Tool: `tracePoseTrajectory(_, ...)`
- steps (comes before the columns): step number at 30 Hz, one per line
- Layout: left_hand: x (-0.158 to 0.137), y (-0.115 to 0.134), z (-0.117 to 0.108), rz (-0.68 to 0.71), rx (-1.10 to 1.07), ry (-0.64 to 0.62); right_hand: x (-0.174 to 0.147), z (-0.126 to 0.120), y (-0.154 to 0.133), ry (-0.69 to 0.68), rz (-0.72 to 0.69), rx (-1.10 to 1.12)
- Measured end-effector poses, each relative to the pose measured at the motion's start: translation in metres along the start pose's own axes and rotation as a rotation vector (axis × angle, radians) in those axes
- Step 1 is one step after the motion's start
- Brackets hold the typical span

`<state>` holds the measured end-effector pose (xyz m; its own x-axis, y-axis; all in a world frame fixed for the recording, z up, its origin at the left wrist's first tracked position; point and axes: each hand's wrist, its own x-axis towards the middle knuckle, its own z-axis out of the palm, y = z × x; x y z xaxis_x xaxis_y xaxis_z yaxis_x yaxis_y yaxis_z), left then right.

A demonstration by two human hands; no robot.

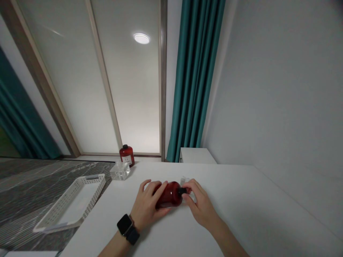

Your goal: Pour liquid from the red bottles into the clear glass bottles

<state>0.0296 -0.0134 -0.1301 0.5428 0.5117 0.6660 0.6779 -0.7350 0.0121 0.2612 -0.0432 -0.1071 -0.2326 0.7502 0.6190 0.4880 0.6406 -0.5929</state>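
Observation:
A dark red bottle (171, 194) lies on its side, held low over or on the white table, its neck pointing right. My left hand (150, 200) wraps round the body of the bottle, a black watch on that wrist. The fingers of my right hand (197, 200) pinch the black top (182, 191) at the bottle's neck. Just behind the right fingers is a clear, crinkled-looking piece (184, 179), mostly hidden, whose kind I cannot make out.
A second red bottle (127, 157) with a white label and black cap stands at the table's far left corner, behind a clear box (120, 171). A white perforated basket (77, 181) is left of the table (235, 221). Beyond stand a white cabinet (197, 155) and a teal curtain (194, 78).

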Motion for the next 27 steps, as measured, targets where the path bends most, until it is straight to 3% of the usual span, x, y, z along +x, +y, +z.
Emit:
tracePoseTrajectory(19, -0.0004, -0.0013, 0.0, 0.018, 0.01, -0.001, 0.0, 0.0023, 0.0006, 0.024, 0.027, 0.022)
tracePoseTrajectory(24, 0.001, 0.0, -0.0016, 0.01, -0.004, -0.032, -0.0006, 0.002, -0.0006, -0.007, -0.054, 0.058)
tracePoseTrajectory(27, 0.0021, 0.001, -0.0025, 0.015, 0.0, -0.034, -0.0011, 0.0038, 0.0002, -0.001, 0.035, 0.012)
